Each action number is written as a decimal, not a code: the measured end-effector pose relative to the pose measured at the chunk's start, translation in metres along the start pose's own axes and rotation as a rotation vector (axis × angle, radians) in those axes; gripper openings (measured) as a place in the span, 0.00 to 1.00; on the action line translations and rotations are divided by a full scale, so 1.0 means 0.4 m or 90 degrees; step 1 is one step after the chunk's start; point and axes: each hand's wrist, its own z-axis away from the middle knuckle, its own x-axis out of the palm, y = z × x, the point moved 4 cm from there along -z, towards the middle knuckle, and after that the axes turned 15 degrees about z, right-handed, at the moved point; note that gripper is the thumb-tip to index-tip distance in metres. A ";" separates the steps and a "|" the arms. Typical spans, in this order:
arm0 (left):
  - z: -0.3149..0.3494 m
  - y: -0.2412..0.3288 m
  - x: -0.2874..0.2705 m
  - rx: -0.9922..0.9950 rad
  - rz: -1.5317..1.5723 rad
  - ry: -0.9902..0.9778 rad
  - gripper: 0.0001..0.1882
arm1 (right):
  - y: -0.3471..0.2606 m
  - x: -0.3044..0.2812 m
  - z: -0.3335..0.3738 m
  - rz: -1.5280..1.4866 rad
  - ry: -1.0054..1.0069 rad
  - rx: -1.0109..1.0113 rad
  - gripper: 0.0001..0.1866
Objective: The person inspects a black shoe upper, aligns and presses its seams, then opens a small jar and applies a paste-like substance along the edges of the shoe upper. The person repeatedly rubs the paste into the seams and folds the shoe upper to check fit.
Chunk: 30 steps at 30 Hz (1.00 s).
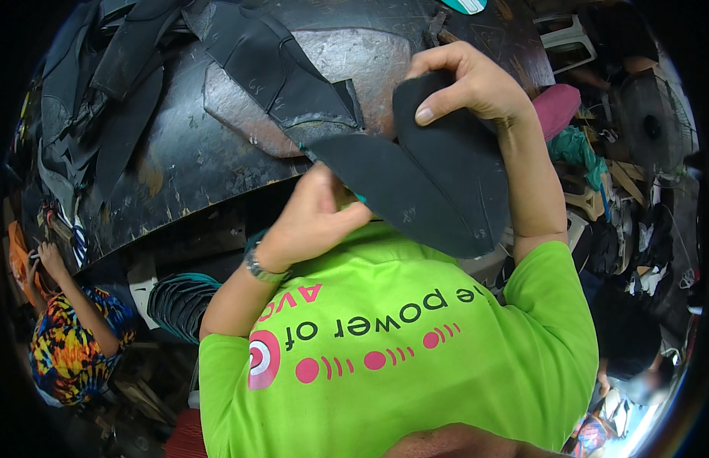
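Head view: right fingers [446, 57] clamp a black panel [454, 168]; left fingers [350, 219] curl beside it, grip unclear.

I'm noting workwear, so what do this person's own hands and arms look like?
The left hand and right hand are ungloved. Short, plain lime-green sleeves leave the forearms bare. A silver-toned metal link band circles the left wrist, no dial showing; the right wrist is bare.

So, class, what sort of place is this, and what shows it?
Probably a small workshop, perhaps one for shoes. The right hand holds a flat, curved black piece; more cut pieces are heaped on a scuffed dark table, and a stack of curved pieces sits low at the left.
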 end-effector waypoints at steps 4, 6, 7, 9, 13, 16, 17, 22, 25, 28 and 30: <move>-0.004 0.072 -0.035 -0.040 0.130 -0.021 0.27 | 0.026 0.031 -0.046 0.070 -0.058 0.007 0.16; -0.004 0.078 -0.055 -0.082 -0.171 0.114 0.21 | 0.037 0.039 -0.073 0.126 -0.086 0.013 0.17; -0.007 0.085 -0.062 -0.068 -0.321 0.168 0.18 | 0.041 0.041 -0.086 0.144 -0.088 0.016 0.18; -0.035 0.103 -0.056 0.118 -0.465 0.175 0.15 | 0.041 0.040 -0.110 0.184 -0.064 -0.013 0.19; -0.072 0.117 -0.074 0.306 -0.651 0.164 0.12 | 0.052 0.038 -0.142 0.189 -0.052 0.003 0.19; -0.082 0.105 -0.092 0.285 -0.681 0.175 0.11 | 0.058 0.038 -0.152 0.216 -0.031 -0.007 0.20; -0.084 0.102 -0.093 0.295 -0.687 0.176 0.11 | 0.061 0.038 -0.153 0.223 -0.029 -0.008 0.20; -0.088 0.097 -0.093 0.307 -0.696 0.180 0.11 | 0.063 0.040 -0.153 0.204 -0.030 -0.017 0.20; -0.090 0.099 -0.093 0.309 -0.697 0.178 0.10 | 0.062 0.041 -0.152 0.208 -0.028 -0.005 0.21; -0.090 0.098 -0.094 0.312 -0.694 0.179 0.09 | 0.065 0.044 -0.150 0.223 -0.028 0.013 0.21; -0.088 0.097 -0.093 0.305 -0.688 0.181 0.09 | 0.065 0.046 -0.148 0.225 -0.015 0.004 0.21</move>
